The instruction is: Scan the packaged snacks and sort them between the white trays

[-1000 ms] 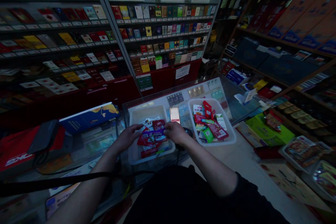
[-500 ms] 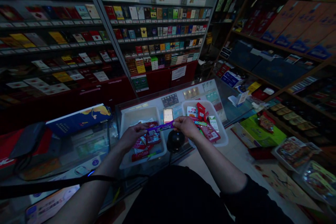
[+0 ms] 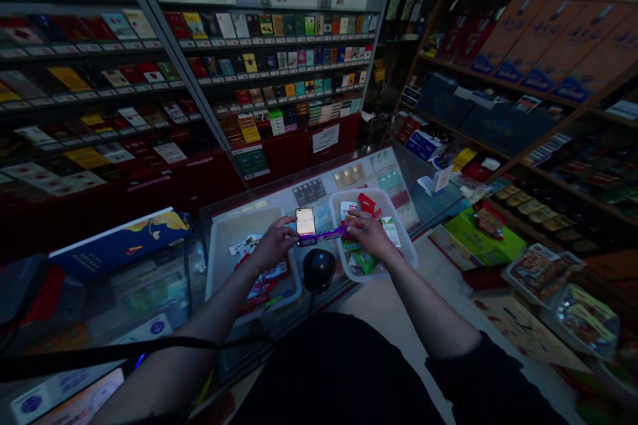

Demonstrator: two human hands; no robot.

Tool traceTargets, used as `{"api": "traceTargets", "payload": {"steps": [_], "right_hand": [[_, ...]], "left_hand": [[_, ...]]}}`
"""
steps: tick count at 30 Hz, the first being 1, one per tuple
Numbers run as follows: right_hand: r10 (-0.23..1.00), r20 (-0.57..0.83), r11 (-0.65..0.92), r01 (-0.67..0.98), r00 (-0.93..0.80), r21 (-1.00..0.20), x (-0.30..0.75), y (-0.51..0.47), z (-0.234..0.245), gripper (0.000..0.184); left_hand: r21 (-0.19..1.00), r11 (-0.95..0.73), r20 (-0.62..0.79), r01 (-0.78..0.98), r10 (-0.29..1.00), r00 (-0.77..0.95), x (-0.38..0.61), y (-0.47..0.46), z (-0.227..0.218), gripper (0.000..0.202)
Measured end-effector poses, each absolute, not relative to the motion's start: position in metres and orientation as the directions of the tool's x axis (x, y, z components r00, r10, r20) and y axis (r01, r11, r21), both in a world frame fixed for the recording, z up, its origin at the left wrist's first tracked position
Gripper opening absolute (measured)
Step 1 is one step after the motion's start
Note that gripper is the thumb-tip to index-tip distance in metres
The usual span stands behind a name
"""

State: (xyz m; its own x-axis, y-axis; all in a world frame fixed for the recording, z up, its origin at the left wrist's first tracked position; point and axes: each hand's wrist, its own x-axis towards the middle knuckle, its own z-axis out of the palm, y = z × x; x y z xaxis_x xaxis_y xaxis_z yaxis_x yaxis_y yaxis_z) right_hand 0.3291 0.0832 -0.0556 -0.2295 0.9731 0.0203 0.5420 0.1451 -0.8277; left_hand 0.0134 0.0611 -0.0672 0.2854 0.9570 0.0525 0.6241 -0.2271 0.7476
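Note:
Both my hands hold a long purple packet by its ends, stretched level above the gap between two white bins on a glass counter. My left hand pinches the left end over the left bin, which holds several red packets. My right hand grips the right end over the right bin, which is full of red and green packets. A lit phone lies just behind the purple packet. A round black object sits on the counter below it.
Shelves of cigarette packs line the wall behind the counter. A blue box lies on the counter at left. Wooden shelves with cartons stand at right. Green boxes and wrapped snack trays sit low at right.
My hands lifted the purple packet out of the left bin and carried it to the right, now spanning the gap toward the right bin. The view has shifted right.

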Motion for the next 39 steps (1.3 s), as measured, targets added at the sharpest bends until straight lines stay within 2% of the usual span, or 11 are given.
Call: {"api": "traceTargets", "payload": {"steps": [4, 10, 17, 23, 30, 39], "right_hand": [[0.982, 0.042, 0.143, 0.576, -0.184, -0.805, 0.344, 0.084, -0.067, 0.015], [0.992, 0.005, 0.086, 0.637, -0.128, -0.766, 0.359, 0.084, -0.081, 0.014], [0.986, -0.007, 0.113, 0.689, -0.169, -0.716, 0.365, 0.081, -0.086, 0.014], [0.983, 0.001, 0.132, 0.705, -0.183, -0.697, 0.365, 0.08, -0.09, 0.015], [0.99, 0.017, 0.111, 0.699, -0.14, -0.707, 0.371, 0.078, -0.082, 0.014], [0.988, 0.124, 0.153, 0.702, -0.092, -0.695, 0.407, 0.085, -0.09, 0.016]], "left_hand": [[0.715, -0.27, 0.066, 0.645, 0.944, 0.323, 0.028, 0.074, -0.074, 0.021], [0.67, -0.299, 0.071, 0.679, 0.937, 0.342, 0.043, 0.085, -0.088, 0.019], [0.599, -0.349, 0.075, 0.721, 0.921, 0.383, 0.047, 0.089, -0.102, 0.02], [0.603, -0.333, 0.08, 0.725, 0.929, 0.361, 0.048, 0.089, -0.105, 0.019], [0.609, -0.342, 0.069, 0.716, 0.922, 0.381, 0.059, 0.091, -0.093, 0.02], [0.481, -0.444, 0.058, 0.756, 0.876, 0.479, 0.099, 0.1, -0.077, 0.015]]}}
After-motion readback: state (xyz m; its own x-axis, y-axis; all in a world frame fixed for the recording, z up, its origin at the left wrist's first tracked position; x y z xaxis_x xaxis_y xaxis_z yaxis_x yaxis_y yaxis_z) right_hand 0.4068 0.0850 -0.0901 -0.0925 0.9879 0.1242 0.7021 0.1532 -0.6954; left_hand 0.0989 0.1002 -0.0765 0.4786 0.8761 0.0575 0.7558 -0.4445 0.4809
